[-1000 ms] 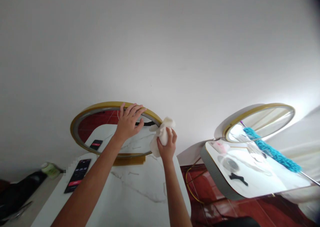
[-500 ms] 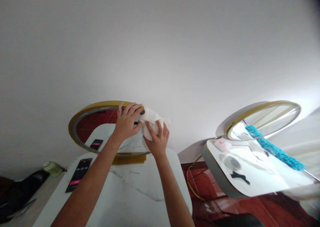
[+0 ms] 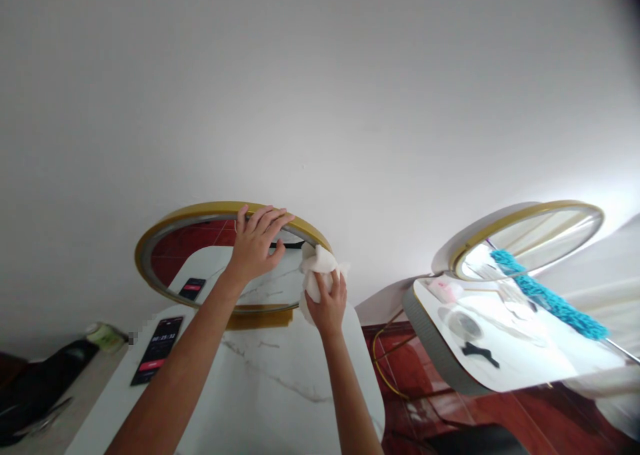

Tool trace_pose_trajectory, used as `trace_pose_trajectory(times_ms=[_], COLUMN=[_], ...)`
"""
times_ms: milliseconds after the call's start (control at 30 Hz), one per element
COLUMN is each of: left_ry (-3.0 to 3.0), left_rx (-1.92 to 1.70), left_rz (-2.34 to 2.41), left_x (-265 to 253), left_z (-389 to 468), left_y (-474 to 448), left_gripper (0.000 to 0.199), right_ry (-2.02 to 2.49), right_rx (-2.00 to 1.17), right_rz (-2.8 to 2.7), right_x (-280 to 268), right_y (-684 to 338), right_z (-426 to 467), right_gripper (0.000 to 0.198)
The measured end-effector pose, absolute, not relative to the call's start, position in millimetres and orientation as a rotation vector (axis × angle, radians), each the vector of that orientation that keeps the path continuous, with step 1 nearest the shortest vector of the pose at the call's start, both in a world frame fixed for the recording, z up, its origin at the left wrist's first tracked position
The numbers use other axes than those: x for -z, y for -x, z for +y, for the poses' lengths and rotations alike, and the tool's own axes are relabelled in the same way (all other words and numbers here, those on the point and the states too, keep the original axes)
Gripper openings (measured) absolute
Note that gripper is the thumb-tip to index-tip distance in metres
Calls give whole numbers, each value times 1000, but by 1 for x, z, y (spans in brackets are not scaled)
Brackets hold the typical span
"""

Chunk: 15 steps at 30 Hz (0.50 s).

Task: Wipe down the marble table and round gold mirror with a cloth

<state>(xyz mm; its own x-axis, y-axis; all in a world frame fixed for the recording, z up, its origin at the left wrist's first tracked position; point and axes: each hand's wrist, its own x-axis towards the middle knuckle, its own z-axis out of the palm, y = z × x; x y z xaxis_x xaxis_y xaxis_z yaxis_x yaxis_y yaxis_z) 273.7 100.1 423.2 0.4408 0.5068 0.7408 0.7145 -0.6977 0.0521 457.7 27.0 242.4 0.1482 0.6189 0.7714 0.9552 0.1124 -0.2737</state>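
White cloth fills the clenched right grip — left hand spread on the mirror — green container hiding its contents.

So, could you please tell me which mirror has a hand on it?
The left mirror, on the marbled table: the left hand rests on its frame; the right mirror, by the blue duster, is untouched.

Matt cloth-like wad, glossy mirror glass, metal-look frame, smooth marble-look tabletop
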Motion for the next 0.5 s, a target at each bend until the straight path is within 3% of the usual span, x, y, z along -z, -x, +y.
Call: trace_pose_trajectory(times_ms=[333, 500], left_ry=[2435, 2436], left_rx=[1104, 1087], left_rz=[-1067, -1063], left_x=[-424, -423], left_z=[101, 101], left_y=[-273, -273], left_gripper=[52, 54], right_ry=[1511, 1503], right_rx=[583, 555], right_rz=[-1719, -1731], right_x=[-324, -327], right_y=[-436, -437], right_z=[38, 35], right_gripper=[60, 59])
